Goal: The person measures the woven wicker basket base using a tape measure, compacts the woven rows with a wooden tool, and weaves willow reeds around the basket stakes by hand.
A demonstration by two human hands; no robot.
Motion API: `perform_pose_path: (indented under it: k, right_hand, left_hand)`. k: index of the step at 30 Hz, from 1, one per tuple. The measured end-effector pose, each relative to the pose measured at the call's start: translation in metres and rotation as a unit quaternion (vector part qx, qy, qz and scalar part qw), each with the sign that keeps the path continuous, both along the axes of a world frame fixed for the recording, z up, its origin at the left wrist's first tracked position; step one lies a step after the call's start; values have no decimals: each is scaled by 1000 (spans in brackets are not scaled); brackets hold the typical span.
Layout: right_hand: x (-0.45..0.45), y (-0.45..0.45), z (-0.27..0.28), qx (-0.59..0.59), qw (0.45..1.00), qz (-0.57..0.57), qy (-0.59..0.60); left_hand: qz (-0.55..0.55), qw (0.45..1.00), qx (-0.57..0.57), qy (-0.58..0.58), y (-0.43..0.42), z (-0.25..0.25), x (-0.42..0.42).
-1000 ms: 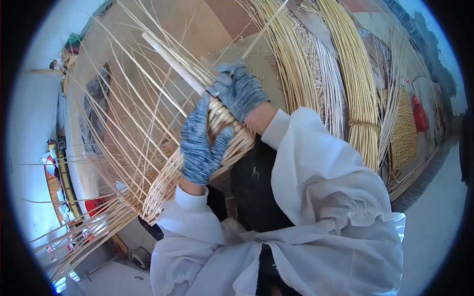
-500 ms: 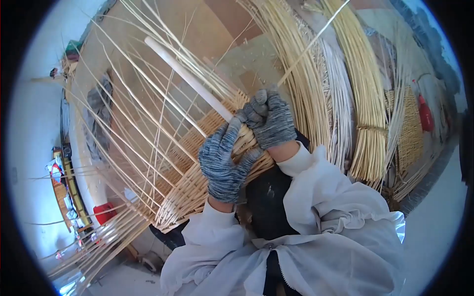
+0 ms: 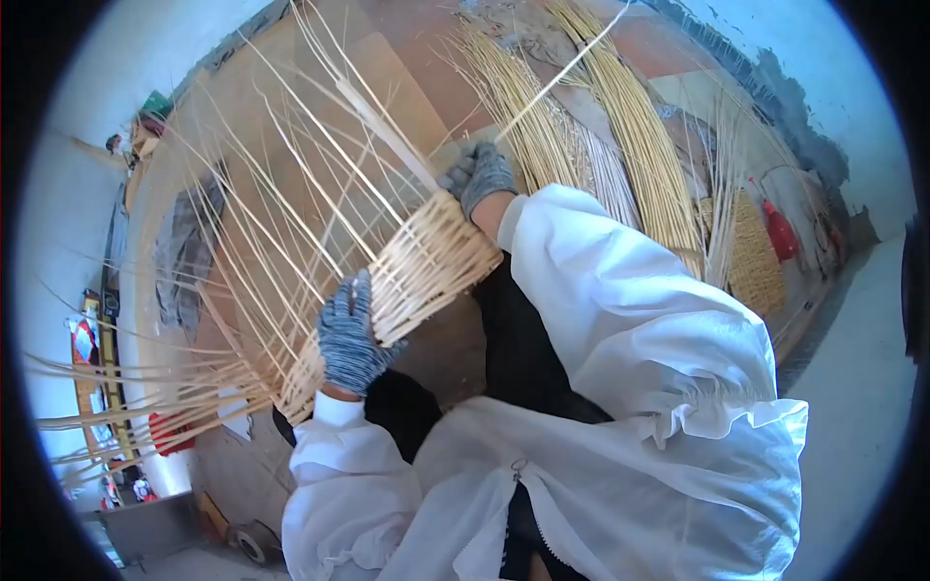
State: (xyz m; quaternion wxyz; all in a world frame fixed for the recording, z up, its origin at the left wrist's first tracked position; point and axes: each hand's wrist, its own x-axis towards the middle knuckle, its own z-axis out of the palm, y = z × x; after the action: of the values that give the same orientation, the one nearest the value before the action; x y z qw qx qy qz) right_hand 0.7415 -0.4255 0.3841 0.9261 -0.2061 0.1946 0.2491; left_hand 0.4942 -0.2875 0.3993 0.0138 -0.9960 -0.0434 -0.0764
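Note:
A partly woven wicker basket (image 3: 426, 257) is tilted over my lap, long upright rods (image 3: 300, 194) fanning out from its far edge. My left hand (image 3: 351, 339), in a grey-blue knit glove, grips the side of the basket wall, thumb toward me and fingers over the weave. At the basket's upper right corner, my gloved right hand (image 3: 480, 179) is closed around a long pale willow rod (image 3: 562, 73) that sticks out up and to the right. A thick flat pale stake (image 3: 387, 131) rises beside that hand.
Bundles of pale willow rods (image 3: 635, 136) lie on the floor to the right. Beyond them are a woven panel (image 3: 756, 257) and a red bottle (image 3: 779, 230). A grey cloth (image 3: 184, 252) lies at the left, with a red container (image 3: 171, 433) lower down.
My hands have moved apart: the left went down and left along the basket wall, the right up and left. The basket has turned, showing more of its woven side. The view has shifted too.

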Motion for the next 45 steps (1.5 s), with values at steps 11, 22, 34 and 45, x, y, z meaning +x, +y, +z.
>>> perform_pose_path:
  k: [11,22,34,45]
  right_hand:
    - [-31,-22,-21,169,985,12,-41]
    - [-28,-118,-21,-215,861,380,-260]
    - [28,84,10,-545,671,284,-413]
    - [27,39,1,-134,884,364,-262]
  left_hand:
    - [7,998,49,31,3,-9,0]
    - [-59,973,-204,-86,-66,-9,-19]
    - [280,216,-935,9,-124,-55,29]
    - [303,165,-939,-9,-132,-55,34]
